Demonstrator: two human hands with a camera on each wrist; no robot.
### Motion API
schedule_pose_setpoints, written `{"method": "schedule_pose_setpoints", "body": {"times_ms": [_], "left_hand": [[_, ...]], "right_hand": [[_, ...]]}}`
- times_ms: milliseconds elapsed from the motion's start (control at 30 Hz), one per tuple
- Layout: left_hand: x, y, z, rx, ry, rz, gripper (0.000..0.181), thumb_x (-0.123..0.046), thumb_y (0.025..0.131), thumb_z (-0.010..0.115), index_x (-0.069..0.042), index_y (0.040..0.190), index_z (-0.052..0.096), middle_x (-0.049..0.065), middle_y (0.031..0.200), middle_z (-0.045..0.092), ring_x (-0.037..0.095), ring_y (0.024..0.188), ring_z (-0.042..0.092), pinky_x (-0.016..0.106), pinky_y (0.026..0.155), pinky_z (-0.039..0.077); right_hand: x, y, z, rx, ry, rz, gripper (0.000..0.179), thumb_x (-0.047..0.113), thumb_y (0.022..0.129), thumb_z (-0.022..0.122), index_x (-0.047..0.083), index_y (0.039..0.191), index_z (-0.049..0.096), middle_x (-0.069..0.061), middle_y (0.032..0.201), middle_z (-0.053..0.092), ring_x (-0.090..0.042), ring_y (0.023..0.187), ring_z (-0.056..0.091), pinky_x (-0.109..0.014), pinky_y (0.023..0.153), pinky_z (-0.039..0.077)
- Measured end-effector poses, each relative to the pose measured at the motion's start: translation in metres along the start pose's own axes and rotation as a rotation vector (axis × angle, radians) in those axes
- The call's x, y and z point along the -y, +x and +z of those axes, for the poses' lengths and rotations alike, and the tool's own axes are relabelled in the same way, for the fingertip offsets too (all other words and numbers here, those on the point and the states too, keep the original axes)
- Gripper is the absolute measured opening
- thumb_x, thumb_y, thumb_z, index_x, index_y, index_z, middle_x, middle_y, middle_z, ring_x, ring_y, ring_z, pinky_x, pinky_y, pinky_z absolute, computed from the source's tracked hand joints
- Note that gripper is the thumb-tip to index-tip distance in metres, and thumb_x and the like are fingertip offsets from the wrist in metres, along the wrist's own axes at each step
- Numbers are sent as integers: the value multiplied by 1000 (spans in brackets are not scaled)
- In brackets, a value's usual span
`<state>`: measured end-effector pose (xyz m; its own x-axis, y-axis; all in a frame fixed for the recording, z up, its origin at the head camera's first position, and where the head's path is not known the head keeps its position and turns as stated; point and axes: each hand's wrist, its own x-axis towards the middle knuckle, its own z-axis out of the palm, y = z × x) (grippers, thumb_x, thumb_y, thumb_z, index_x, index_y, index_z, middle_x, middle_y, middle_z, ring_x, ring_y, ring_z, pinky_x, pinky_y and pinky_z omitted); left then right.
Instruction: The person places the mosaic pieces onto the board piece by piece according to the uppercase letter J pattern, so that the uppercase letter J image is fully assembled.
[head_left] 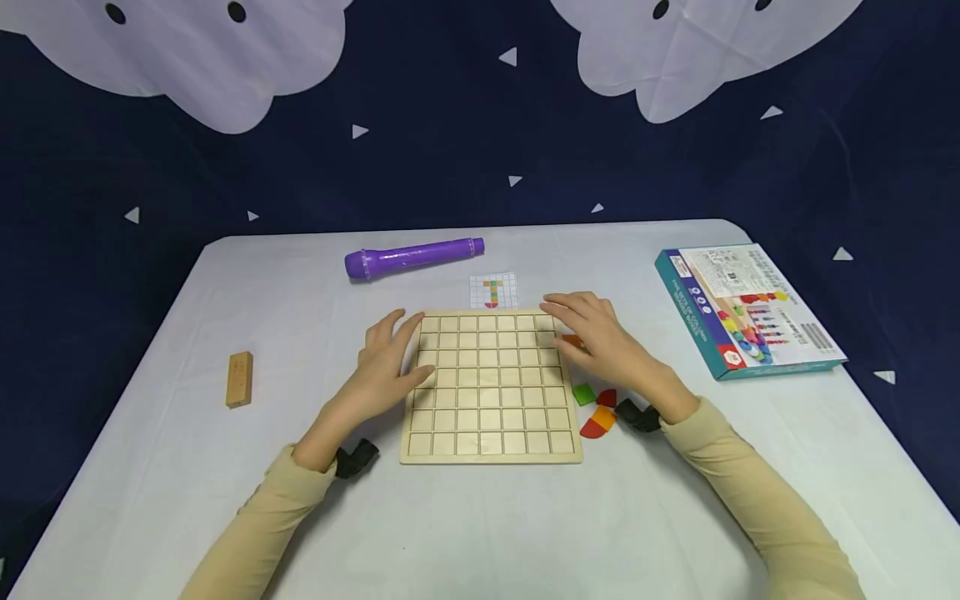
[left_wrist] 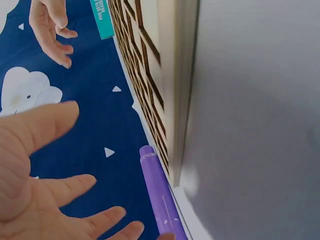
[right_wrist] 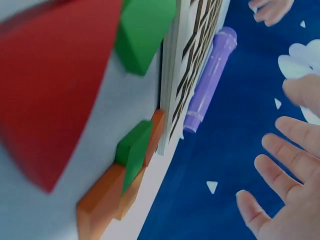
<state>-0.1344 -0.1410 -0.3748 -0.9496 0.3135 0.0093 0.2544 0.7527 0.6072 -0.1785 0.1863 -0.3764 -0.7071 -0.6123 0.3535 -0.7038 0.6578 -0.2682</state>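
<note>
A square wooden grid board [head_left: 489, 398] lies flat on the white table. My left hand [head_left: 384, 367] is at its upper left edge, fingers spread; the left wrist view shows the palm and fingers with nothing in them. Over the upper right corner is my right hand [head_left: 603, 342], its fingers extended and holding nothing in the right wrist view. Below that hand, beside the board, lie a green piece [head_left: 584, 394], a dark red piece [head_left: 607, 397], an orange piece [head_left: 603, 417] and a red rounded piece [head_left: 592, 428]. More orange [right_wrist: 102, 200] and green pieces [right_wrist: 134, 155] are partly hidden under the right hand in the head view.
Behind the board lies a small pattern card [head_left: 493, 290] with a coloured figure. A purple flashlight-shaped tube [head_left: 415, 257] is farther back. At right sits a printed box [head_left: 750, 308]; at left, a small wooden block [head_left: 239, 379]. A dark blue curtain [head_left: 435, 175] hangs behind the table.
</note>
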Motion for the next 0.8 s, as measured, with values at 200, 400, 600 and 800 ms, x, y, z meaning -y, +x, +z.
{"method": "schedule_pose_setpoints", "body": {"times_ms": [200,400,600,800], "left_hand": [[9,-2,0,-18,-50,-27,66,-18,88,63,-3,144,30,25,134,37,35,118,41,50,93,43],[15,-2,0,10,-41,-20,59,-12,85,65,2,136,40,20,109,55,25,90,53,34,76,45],[20,0,0,64,-95,-23,48,-7,83,66,5,126,48,12,90,58,17,77,51,25,67,42],[24,0,0,103,-107,-43,43,-3,80,68,4,119,52,10,86,59,13,71,51,20,59,41]], "right_hand": [[-8,-4,-7,-95,16,24,35,7,81,70,3,115,64,-12,114,64,-24,104,50,-41,89,38],[-19,-11,-13,-117,40,70,26,1,78,71,2,104,69,-12,102,68,-23,96,53,-39,83,45],[-34,-18,-14,-63,42,97,22,1,78,71,2,100,70,-12,99,68,-24,95,55,-41,82,49],[-48,-25,-11,39,38,127,23,0,79,68,1,102,70,-14,103,67,-26,98,55,-44,86,48]]}}
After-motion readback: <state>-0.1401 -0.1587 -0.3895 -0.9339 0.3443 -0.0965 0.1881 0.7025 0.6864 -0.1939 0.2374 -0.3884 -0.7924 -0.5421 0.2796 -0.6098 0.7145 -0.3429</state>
